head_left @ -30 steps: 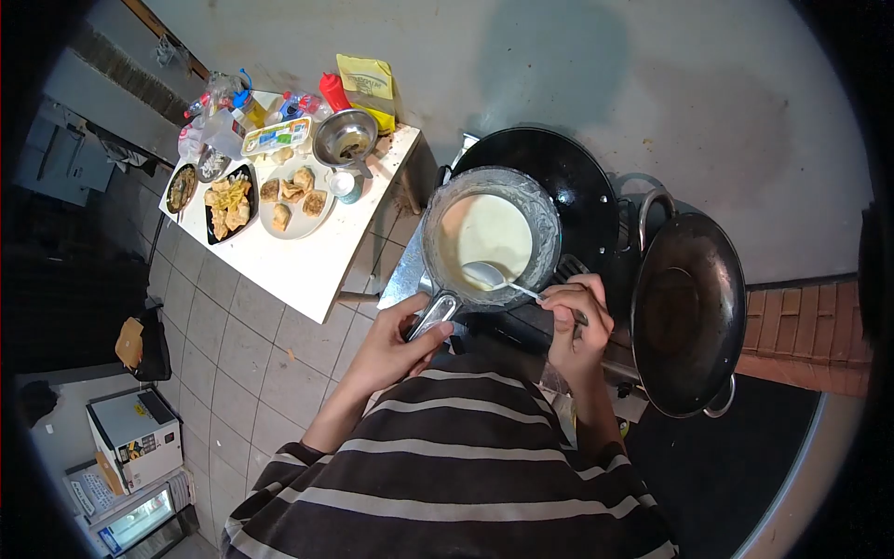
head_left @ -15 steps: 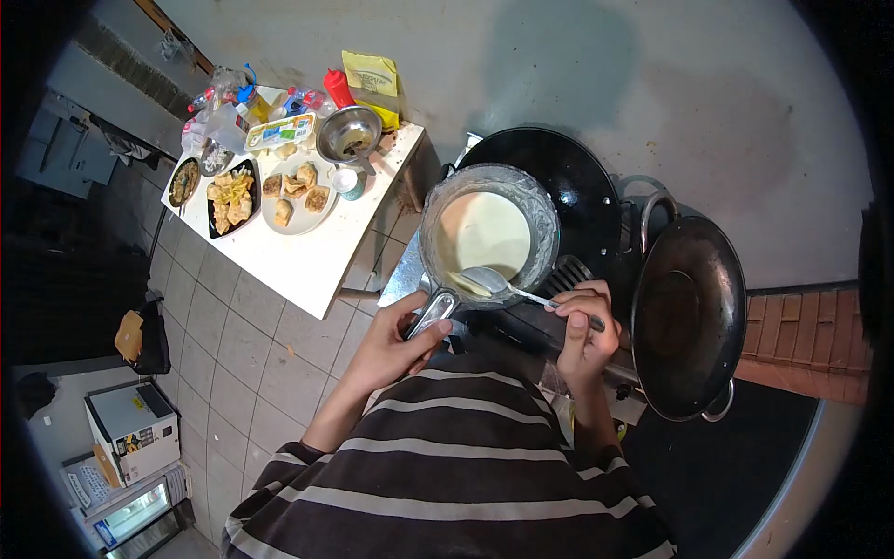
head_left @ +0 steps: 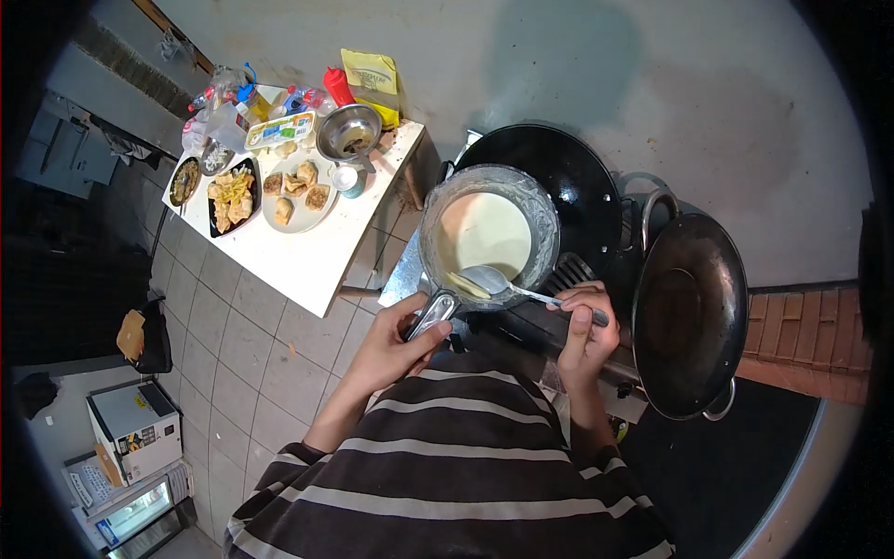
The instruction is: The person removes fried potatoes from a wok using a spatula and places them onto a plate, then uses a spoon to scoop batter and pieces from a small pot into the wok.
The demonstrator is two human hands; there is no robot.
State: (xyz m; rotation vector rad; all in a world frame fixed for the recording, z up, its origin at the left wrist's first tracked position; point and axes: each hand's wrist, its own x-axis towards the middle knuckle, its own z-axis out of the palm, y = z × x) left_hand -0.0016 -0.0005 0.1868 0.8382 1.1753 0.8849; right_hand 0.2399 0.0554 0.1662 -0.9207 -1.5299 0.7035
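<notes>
In front of me is a grey saucepan [head_left: 543,219] holding creamy, pale liquid [head_left: 489,228]. My left hand [head_left: 396,345] is closed around its short handle [head_left: 432,315]. A metal spoon [head_left: 486,278] rests its bowl at the near inner side of the pan, beside a pale yellowish piece [head_left: 467,286]. My right hand [head_left: 587,326] grips the spoon's dark handle end, outside the rim. Just beyond that hand the slotted head of a dark spatula [head_left: 570,272] shows; the rest of it is hidden.
A large black wok [head_left: 549,158] stands behind the saucepan, and a second, browned wok [head_left: 689,317] leans at the right. On the white table [head_left: 289,265] at left are a plate of dumplings [head_left: 303,219], a black tray [head_left: 233,222], a metal bowl [head_left: 349,121] and bottles.
Hardly anything differs. The spoon and my right hand have shifted very slightly, and more of the yellowish piece beside the spoon shows. My left hand stays on the pan handle.
</notes>
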